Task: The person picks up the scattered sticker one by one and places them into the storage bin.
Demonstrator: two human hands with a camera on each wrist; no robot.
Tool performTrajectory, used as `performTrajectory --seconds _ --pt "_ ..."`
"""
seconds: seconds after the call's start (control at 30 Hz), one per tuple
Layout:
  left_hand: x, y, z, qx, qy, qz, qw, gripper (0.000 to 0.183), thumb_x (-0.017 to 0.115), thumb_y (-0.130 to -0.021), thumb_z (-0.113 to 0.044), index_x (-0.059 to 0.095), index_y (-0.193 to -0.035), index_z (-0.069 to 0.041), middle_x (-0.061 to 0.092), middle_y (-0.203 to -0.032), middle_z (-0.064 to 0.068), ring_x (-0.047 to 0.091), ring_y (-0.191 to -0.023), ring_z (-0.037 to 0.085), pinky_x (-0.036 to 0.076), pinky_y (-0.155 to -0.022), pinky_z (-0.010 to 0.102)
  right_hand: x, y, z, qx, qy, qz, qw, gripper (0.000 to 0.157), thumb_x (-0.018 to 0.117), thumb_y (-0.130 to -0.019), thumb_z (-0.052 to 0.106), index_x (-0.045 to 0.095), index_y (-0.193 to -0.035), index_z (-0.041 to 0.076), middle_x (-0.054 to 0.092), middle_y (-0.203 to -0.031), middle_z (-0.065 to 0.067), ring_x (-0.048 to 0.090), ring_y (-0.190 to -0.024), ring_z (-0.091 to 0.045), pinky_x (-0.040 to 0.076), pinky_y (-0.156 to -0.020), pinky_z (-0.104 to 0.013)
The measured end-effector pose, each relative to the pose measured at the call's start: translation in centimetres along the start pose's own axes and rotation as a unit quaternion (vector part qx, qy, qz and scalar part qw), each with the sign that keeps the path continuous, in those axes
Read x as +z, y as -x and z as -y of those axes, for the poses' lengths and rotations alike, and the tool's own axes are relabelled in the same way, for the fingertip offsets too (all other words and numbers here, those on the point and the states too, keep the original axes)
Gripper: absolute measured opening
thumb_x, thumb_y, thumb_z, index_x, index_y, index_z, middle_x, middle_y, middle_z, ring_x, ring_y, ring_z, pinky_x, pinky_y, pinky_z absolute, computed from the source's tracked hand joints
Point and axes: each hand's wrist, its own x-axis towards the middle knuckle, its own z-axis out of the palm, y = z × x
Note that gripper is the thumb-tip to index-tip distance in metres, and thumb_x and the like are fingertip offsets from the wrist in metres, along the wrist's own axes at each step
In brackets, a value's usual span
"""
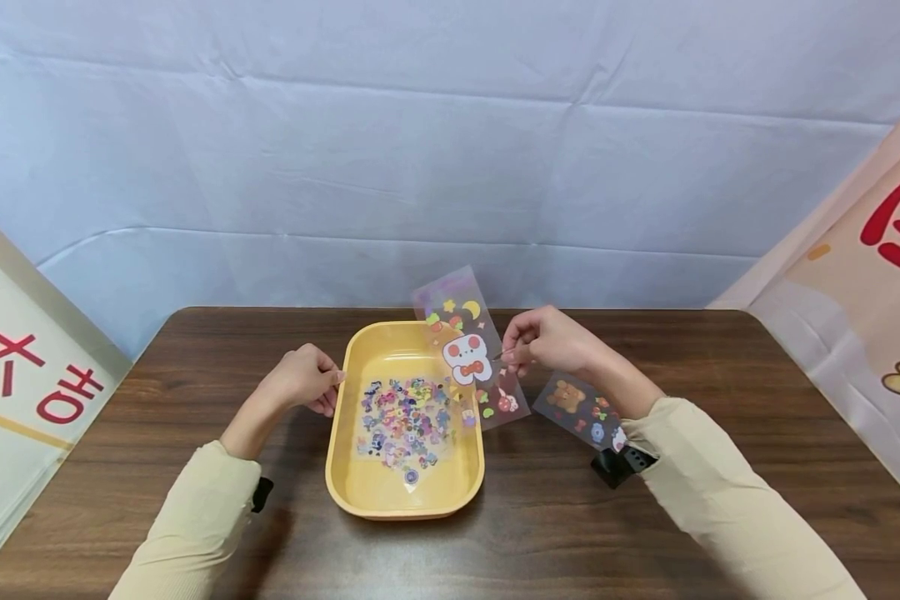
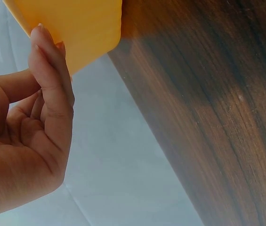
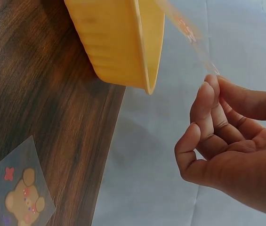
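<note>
My left hand (image 1: 305,382) pinches the left rim of a yellow tray (image 1: 405,500), thumb on top and fingers against the outer wall, as the left wrist view shows too. Several small colourful stickers (image 1: 408,412) lie heaped inside the tray. Between thumb and fingertips, my right hand (image 1: 546,340) holds a clear plastic sheet (image 1: 467,357) printed with a white cartoon animal, a moon and stars. This sheet is tilted above the tray's right rim and hides part of it. Seen edge-on in the right wrist view, it slants up from my fingertips.
Another clear printed sheet (image 1: 570,398), with a brown bear on it, lies on the brown wooden table (image 1: 705,367) under my right forearm. A pale cloth (image 1: 420,167) hangs behind the table. Printed banners (image 1: 37,358) stand at both sides.
</note>
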Motion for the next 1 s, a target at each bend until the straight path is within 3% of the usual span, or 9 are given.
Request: performTrajectory --seconds 0.3,0.57,1.0 --pt "0.1 -0.1 0.1 -0.002 0.001 -0.002 1.0000 0.025 0.049 -0.095 -0.009 0.065 -0.086 0.008 0.060 -0.057 0.010 0.061 -0.050 0.016 0.056 -0.058 0.035 0.6 -0.3 0.2 -0.004 -0.010 0.004 1.000 0.008 0.054 -0.085 -0.007 0.059 -0.079 -0.006 0.059 -0.066 -0.010 0.059 -0.058 -0.020 0.053 -0.058 -0.033" --pt "0.0 -0.1 0.0 0.000 -0.001 -0.005 1.0000 0.025 0.049 -0.095 -0.008 0.065 -0.086 0.008 0.059 -0.057 0.010 0.062 -0.050 0.018 0.056 -0.057 0.035 1.2 -0.7 0.5 -0.001 -0.004 0.004 1.000 0.009 0.054 -0.085 -0.008 0.059 -0.078 -0.005 0.060 -0.065 -0.008 0.060 -0.062 -0.029 0.053 -0.059 -0.032" --pt "0.0 -0.1 0.0 -0.002 -0.009 -0.006 0.9999 0.025 0.050 -0.095 -0.008 0.065 -0.085 0.008 0.060 -0.057 0.010 0.062 -0.051 0.018 0.056 -0.057 0.035 2.5 -1.5 1.2 -0.004 -0.012 0.025 1.000 0.009 0.053 -0.083 -0.010 0.059 -0.078 -0.007 0.061 -0.068 -0.013 0.061 -0.059 -0.021 0.054 -0.059 -0.032"
